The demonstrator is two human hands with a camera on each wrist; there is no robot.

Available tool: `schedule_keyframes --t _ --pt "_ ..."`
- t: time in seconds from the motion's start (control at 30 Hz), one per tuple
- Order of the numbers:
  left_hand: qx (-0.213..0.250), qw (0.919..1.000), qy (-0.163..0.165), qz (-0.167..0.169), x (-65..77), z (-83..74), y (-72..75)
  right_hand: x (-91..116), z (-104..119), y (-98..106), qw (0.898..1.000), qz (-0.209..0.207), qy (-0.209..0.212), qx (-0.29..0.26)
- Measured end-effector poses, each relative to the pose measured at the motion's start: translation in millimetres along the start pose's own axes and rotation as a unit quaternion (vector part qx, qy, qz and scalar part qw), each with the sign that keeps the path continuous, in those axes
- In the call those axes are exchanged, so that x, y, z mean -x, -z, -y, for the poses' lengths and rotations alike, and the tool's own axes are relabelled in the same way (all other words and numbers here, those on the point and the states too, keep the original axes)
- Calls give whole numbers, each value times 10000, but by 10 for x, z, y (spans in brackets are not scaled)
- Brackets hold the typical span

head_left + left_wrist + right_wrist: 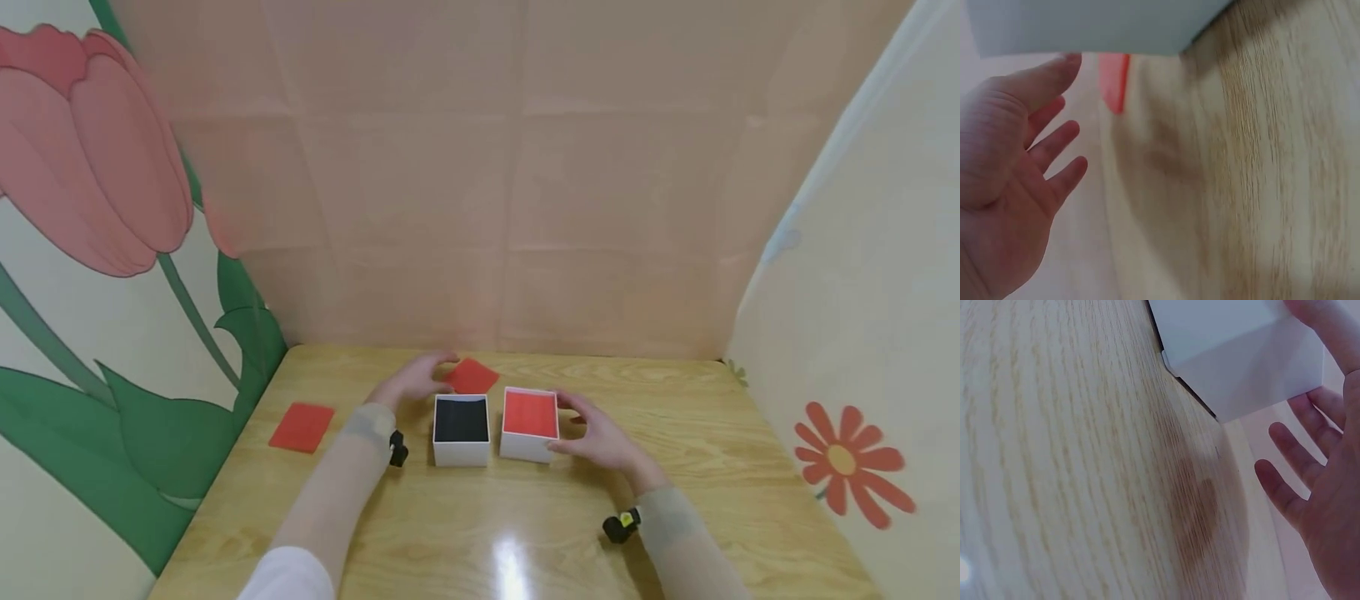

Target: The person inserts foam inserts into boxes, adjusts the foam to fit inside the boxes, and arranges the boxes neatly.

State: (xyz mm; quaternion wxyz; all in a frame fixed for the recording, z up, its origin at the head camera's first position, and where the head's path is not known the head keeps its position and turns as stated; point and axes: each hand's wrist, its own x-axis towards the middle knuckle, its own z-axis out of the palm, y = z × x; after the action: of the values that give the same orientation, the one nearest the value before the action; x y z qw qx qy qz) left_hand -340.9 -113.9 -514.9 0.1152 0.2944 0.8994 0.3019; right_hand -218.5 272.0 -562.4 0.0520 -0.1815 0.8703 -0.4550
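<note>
Two white square boxes stand side by side on the wooden table. The left box (461, 454) shows black inside, the right box (525, 447) red. My right hand (603, 435) holds the red-filled box at its right side, thumb on the near face and fingers by the far corner. In the right wrist view that box's white wall (1247, 375) shows between thumb and forefinger, the other fingers spread apart. My left hand (414, 379) is beside the black-filled box's far left corner, fingers loosely bent with nothing between them. A flat red square (472, 377) lies behind that box, close to my left fingertips.
Another flat red square (302, 427) lies on the table's left side, left of my left forearm. A pinkish cloth wall (510, 183) rises at the table's back edge. Flower-printed panels (862, 333) stand along both sides.
</note>
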Motion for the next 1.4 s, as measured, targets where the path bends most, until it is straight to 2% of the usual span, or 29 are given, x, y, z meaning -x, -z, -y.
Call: schedule_keyframes --t 0.13,0.27,0.4,0.63,0.83,1.0,1.27,1.4 --pt "368 9989 291 67 -56 127 -53 -1 -2 -15 10000 3 38 -43" --pt "426 9983 378 116 -141 200 -90 -6 -13 -19 10000 39 -17 -32" --pt "436 9978 442 217 -235 227 -114 -16 -22 -19 9999 50 -142 -37" --pt "535 9952 787 248 -280 220 -178 11 16 -36 9999 62 -94 3" --pt "436 9974 517 229 -288 207 -215 9 -3 -65 9998 65 192 8" --pt "351 9986 192 337 -288 192 -215 12 -14 -75 9998 77 204 -8" --pt "202 9976 231 619 -282 152 -194 32 10 -73 9999 61 96 -6" --pt "-167 9981 178 570 -316 153 -202 37 16 -65 10000 41 40 -1"
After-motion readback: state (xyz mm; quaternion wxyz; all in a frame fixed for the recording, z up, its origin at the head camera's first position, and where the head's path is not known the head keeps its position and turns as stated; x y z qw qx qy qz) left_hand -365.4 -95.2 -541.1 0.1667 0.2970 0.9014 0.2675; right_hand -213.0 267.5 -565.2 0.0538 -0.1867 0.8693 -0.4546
